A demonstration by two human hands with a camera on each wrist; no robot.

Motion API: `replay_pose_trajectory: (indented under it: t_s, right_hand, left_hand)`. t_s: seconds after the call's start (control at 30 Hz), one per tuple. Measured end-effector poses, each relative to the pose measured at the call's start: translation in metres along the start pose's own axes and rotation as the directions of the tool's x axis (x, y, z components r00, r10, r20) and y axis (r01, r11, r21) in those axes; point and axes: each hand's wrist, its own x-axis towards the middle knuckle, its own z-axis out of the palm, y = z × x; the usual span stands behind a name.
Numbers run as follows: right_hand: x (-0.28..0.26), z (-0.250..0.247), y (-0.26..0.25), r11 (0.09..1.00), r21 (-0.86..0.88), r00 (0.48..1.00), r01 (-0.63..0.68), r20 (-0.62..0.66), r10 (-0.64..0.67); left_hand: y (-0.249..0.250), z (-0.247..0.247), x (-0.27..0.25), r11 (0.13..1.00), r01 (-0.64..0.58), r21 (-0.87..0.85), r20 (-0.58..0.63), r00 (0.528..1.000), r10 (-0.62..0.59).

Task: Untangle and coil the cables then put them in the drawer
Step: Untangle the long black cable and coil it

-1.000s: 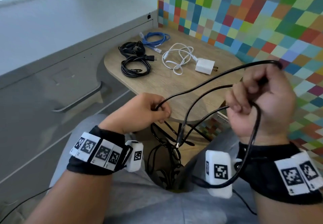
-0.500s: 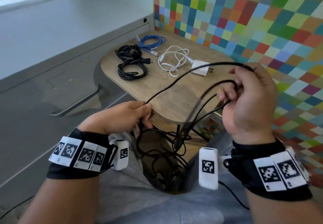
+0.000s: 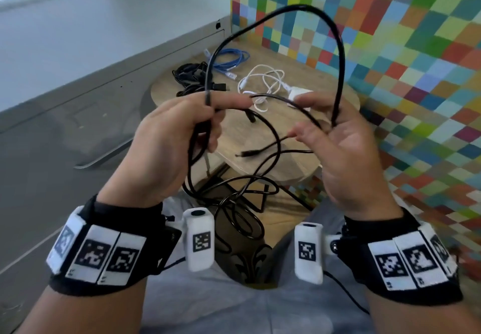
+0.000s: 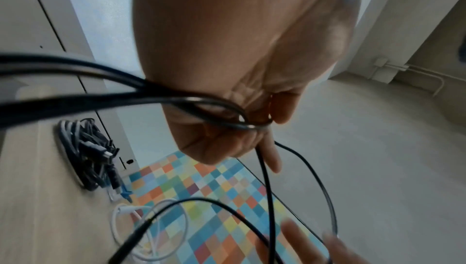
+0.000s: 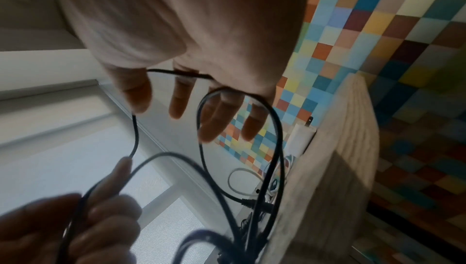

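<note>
A long black cable (image 3: 299, 8) arches high between my hands above the small wooden table (image 3: 294, 169). My left hand (image 3: 208, 115) grips several of its strands in a curled fist, index finger pointing right; the left wrist view shows the left hand (image 4: 252, 124) closed round the black cable (image 4: 264, 178). My right hand (image 3: 325, 125) is palm up with relaxed fingers, and the loop's far end lies across it. In the right wrist view the right hand's (image 5: 201, 109) fingers are straight and the black cable (image 5: 277, 128) drapes over them. The rest of the cable hangs in a tangle (image 3: 234, 203) between my knees.
On the table's far side lie a coiled blue cable (image 3: 229, 60), coiled black cables (image 3: 190, 76) and a white cable (image 3: 265, 81) with its charger (image 3: 299, 93). A grey cabinet with a drawer handle (image 3: 104, 156) stands left. A coloured checkered wall is right.
Both hands have risen and come closer together, lifting the loop higher. The right hand has gone from a fist round the cable to relaxed fingers under it.
</note>
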Motion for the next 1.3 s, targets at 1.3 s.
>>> replay_pose_trajectory:
  t_s: [1.3]
  right_hand:
    - [0.013,-0.032,0.015,0.998,0.035,0.814,-0.045,-0.578,0.057]
  left_hand:
    - [-0.006,-0.008,0.005,0.967,-0.252,0.03,-0.411,0.879,0.242]
